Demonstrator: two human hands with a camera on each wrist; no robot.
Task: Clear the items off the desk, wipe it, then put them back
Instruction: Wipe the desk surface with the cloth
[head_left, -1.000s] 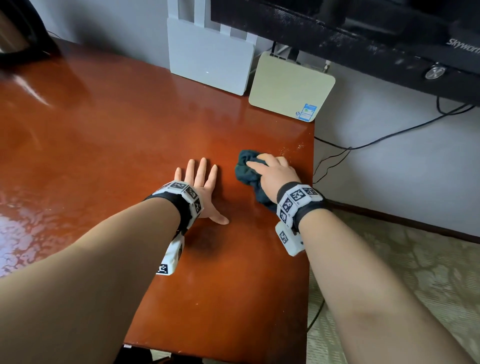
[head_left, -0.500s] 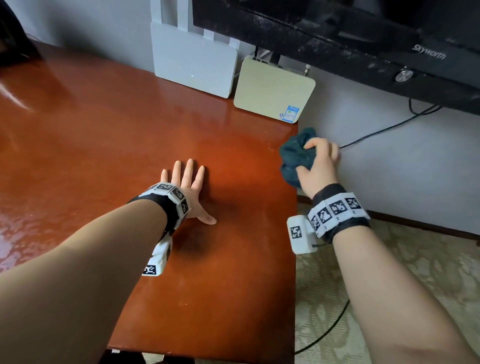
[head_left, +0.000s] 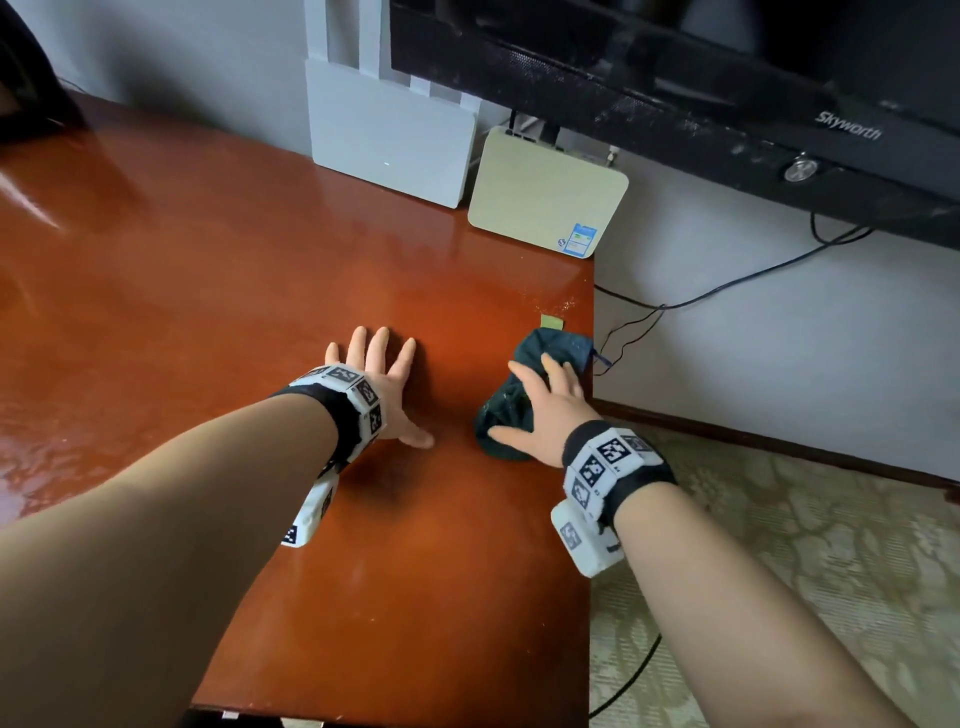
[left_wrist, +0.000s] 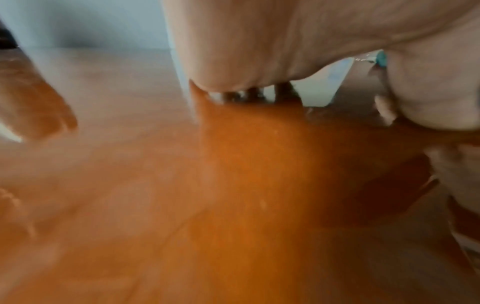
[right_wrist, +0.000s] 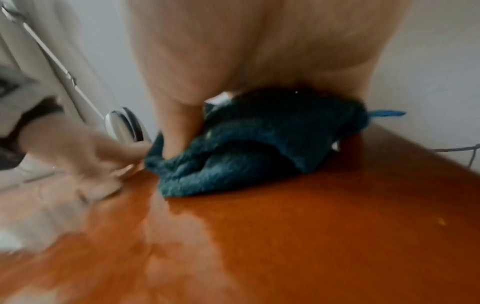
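Note:
A dark teal cloth (head_left: 524, 384) (right_wrist: 249, 142) lies bunched on the reddish wooden desk (head_left: 234, 291) near its right edge. My right hand (head_left: 545, 410) presses down on the cloth with spread, nearly straight fingers. My left hand (head_left: 379, 379) lies flat on the desk a little to the left of the cloth, fingers straight and spread. In the left wrist view only a blurred palm (left_wrist: 285, 41) over the desk (left_wrist: 233, 205) shows. A small yellow-green scrap (head_left: 551, 321) sits on the desk just beyond the cloth.
A white router (head_left: 389, 140) and a beige flat box (head_left: 545, 192) lean against the wall at the desk's back. A black Skyworth television (head_left: 675, 78) hangs above the right side. Cables (head_left: 675, 304) hang down the wall past the desk's right edge. Patterned floor (head_left: 805, 571) lies right.
My right hand had lifted the cloth off past the desk's right edge; now it has brought it back down onto the desk and presses it there. The left hand stays flat.

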